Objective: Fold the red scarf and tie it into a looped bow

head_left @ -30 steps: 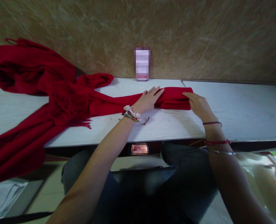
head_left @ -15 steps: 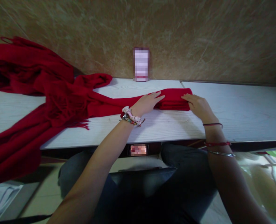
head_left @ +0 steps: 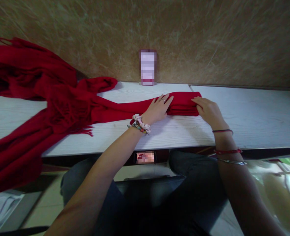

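A long red scarf [head_left: 129, 109] lies along the white tabletop, with its right end folded into a flat, layered bundle [head_left: 183, 100]. My left hand [head_left: 158, 108] rests on top of the scarf at the bundle's left side, fingers stretched and slightly spread. At the bundle's right end, my right hand [head_left: 207, 109] has its fingers together over the edge, holding the layers; its thumb is mostly hidden. Leftward, the cloth runs into a loose heap with a fringe [head_left: 83, 131].
A phone-like screen [head_left: 148, 67], blurred out, leans against the marbled wall [head_left: 223, 42]. More red cloth [head_left: 14, 167] hangs over the table's [head_left: 255, 118] front edge at left. Below that edge is a second small screen [head_left: 145, 157]. A box with papers [head_left: 6, 209] stands lower left.
My left hand has slid slightly right along the scarf, its fingers a little more spread. My right hand stays at the bundle's right end, almost unmoved.
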`<state>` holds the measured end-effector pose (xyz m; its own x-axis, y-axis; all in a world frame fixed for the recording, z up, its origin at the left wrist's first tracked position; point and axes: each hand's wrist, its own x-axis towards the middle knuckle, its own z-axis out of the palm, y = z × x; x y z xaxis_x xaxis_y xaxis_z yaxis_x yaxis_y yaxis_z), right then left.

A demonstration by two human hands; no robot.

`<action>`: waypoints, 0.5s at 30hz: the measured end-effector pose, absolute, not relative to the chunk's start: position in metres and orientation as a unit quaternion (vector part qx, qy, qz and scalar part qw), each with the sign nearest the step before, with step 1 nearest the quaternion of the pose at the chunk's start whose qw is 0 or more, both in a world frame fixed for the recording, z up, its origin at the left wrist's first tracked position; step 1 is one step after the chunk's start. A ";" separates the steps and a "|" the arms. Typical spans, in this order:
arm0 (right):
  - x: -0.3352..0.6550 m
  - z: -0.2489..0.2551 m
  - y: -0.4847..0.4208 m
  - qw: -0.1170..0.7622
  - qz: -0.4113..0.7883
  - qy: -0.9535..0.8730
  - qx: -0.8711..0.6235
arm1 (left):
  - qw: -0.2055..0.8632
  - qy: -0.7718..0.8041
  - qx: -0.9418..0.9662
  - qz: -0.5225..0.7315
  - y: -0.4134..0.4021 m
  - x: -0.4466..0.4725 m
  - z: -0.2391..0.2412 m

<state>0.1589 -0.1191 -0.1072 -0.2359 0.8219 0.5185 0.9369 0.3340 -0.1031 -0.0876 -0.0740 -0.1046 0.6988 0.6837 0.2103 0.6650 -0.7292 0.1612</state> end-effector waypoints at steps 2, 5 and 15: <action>0.156 -0.107 -0.119 0.235 -0.117 -0.782 -0.565 | 0.033 0.365 0.922 0.126 -0.072 -0.088 -0.108; 0.151 -0.107 -0.118 0.226 -0.110 -0.787 -0.563 | 0.029 0.364 0.920 0.144 -0.071 -0.087 -0.110; 0.154 -0.111 -0.115 0.245 -0.109 -0.768 -0.582 | 0.020 0.400 0.894 0.202 -0.069 -0.073 -0.116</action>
